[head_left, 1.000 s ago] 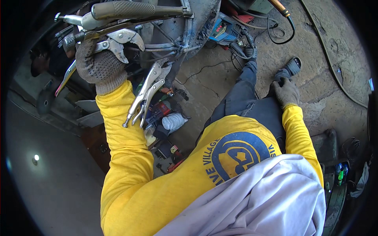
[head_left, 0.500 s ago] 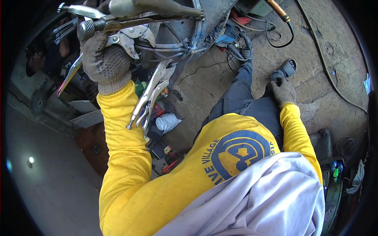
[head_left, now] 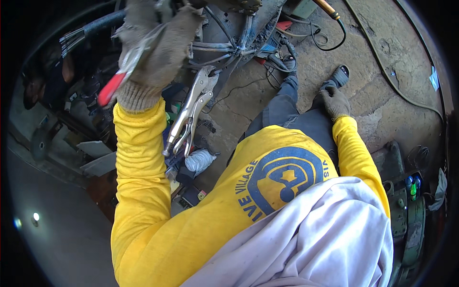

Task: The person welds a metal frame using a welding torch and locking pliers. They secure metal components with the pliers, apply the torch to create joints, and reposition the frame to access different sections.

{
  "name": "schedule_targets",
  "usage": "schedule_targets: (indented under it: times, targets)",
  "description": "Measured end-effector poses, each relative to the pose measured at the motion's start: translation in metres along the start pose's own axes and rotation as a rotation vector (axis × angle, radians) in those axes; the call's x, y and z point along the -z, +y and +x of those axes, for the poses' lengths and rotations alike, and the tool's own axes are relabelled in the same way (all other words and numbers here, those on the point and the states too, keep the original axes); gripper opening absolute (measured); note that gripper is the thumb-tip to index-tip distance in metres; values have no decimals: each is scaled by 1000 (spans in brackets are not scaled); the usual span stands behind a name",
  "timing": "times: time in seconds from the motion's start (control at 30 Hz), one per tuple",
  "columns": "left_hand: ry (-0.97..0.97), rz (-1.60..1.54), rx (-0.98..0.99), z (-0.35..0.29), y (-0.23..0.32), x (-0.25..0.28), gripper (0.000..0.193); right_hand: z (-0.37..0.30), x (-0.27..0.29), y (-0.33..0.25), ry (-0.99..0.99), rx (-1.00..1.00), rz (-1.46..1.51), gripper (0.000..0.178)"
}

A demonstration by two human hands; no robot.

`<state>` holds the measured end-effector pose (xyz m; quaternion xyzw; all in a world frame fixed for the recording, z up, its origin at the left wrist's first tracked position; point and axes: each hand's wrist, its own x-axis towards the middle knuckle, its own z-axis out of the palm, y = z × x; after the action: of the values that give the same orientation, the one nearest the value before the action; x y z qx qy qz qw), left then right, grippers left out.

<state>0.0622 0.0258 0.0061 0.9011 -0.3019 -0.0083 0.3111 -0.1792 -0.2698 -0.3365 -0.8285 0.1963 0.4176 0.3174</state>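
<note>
My left hand (head_left: 160, 60), in a grey-brown glove, is raised at the upper left, closed around a metal tool with a red-tipped handle (head_left: 112, 89); its working end is hidden. Just below hang silver locking pliers (head_left: 191, 107), jaws at the edge of a metal frame with thin rods meeting at a joint (head_left: 234, 50). My gloved right hand (head_left: 336, 103) lies on my thigh, with nothing seen in it.
An orange-handled tool (head_left: 327, 7) on a black cable hangs at the top right. A long hose (head_left: 377, 67) crosses the concrete floor. A bundle of thin rods (head_left: 71, 43) pokes out at the left, near another person (head_left: 52, 83). A white roll (head_left: 200, 160) lies among clutter.
My left hand has moved up and right and turned, bringing the red handle tip into sight. The locking pliers and wooden-handled tool near it have left view at the top. My right hand stays on my thigh.
</note>
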Motion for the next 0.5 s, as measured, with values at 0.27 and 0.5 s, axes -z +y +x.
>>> schedule_targets:
  times: [0.27,0.5]
  targets:
    - [-339,306,-70,30,38,-3,62,-22,-8,1,-3,-27,98,54]
    - [63,359,-410,6,-7,-32,63,-57,15,-20,142,34,313,51]
